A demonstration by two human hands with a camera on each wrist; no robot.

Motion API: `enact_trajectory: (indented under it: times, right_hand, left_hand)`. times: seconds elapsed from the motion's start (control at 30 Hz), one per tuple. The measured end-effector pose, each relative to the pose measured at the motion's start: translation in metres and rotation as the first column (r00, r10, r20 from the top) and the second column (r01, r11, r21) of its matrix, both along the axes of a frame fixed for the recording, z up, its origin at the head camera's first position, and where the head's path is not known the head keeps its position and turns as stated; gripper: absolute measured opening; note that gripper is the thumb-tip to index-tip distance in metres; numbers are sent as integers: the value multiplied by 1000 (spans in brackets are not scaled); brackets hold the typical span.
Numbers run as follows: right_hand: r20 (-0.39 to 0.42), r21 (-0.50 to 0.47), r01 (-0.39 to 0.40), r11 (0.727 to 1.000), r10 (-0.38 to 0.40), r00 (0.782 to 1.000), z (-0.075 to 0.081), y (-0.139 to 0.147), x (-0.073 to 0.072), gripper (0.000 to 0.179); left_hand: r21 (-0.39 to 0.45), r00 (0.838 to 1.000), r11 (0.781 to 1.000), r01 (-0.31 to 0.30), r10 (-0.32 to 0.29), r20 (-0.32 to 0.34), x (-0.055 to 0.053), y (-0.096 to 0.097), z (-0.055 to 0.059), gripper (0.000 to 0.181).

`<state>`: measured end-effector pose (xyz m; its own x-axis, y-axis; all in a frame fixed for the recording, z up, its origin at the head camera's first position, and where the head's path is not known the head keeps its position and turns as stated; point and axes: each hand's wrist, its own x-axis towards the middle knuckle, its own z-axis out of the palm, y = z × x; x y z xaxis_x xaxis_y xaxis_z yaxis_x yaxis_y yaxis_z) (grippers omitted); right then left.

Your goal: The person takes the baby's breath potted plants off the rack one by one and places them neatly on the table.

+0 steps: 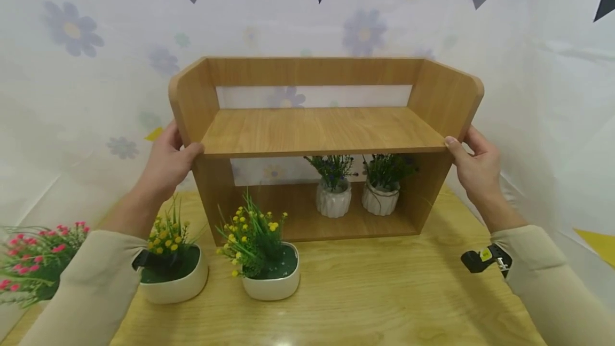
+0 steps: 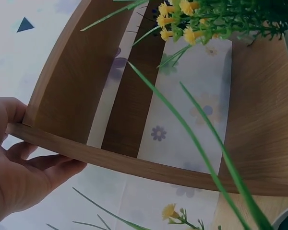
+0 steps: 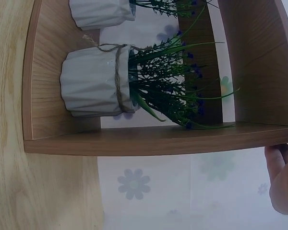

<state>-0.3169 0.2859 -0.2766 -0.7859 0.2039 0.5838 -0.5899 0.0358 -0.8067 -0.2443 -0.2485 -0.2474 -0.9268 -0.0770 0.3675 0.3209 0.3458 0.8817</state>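
A two-tier wooden desktop shelf (image 1: 317, 130) stands upright on the table, its open front facing me. My left hand (image 1: 167, 160) grips its left side panel, thumb at the front edge by the upper board and fingers along the outer face. On the opposite side, my right hand (image 1: 476, 167) holds the right panel the same way, with some fingers hidden behind it. Two white ribbed pots, one on the left (image 1: 333, 199) and one tied with twine (image 1: 380, 199), sit on the lower board toward the right, holding green plants with small purple flowers.
In front of the shelf's left part stands a cream planter with yellow flowers (image 1: 271, 287). Another yellow-flowered planter (image 1: 175, 288) is beside it, below my left forearm. Pink flowers (image 1: 36, 255) show at the far left. A patterned white cloth (image 1: 120, 68) hangs behind the wooden table (image 1: 365, 292).
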Motion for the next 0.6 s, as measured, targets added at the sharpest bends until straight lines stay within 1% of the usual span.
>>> enact_trajectory:
  times: [0.07,0.23,0.37,0.47,0.53,0.57,0.6]
  right_hand:
    - [28,6,-20,1000,20,999,1,1,0,46]
    - [118,19,-55,998,52,992,5,5,4,54]
    - [170,68,-63,996,51,984,11,10,8,56]
    - [178,94,-60,994,42,983,14,12,14,56]
    - [168,91,-57,994,41,985,14,12,19,56]
    - [160,84,-53,995,38,986,14,11,22,57]
    - [148,56,-53,997,44,988,14,11,25,56]
  left_hand:
    - [5,1000,1000,5,-5,-2,0,-1,-1,65]
    - [-31,1000,999,-21,21,-15,2,0,-2,62]
    - [-45,999,998,-32,32,-13,3,1,-2,62]
    - [-38,1000,999,-21,21,-13,3,0,-2,62]
    - [-37,1000,999,-17,16,-14,2,0,-3,62]
    - [-37,1000,999,-15,14,-15,2,0,-2,62]
    - [-37,1000,999,-14,13,-16,2,0,-2,62]
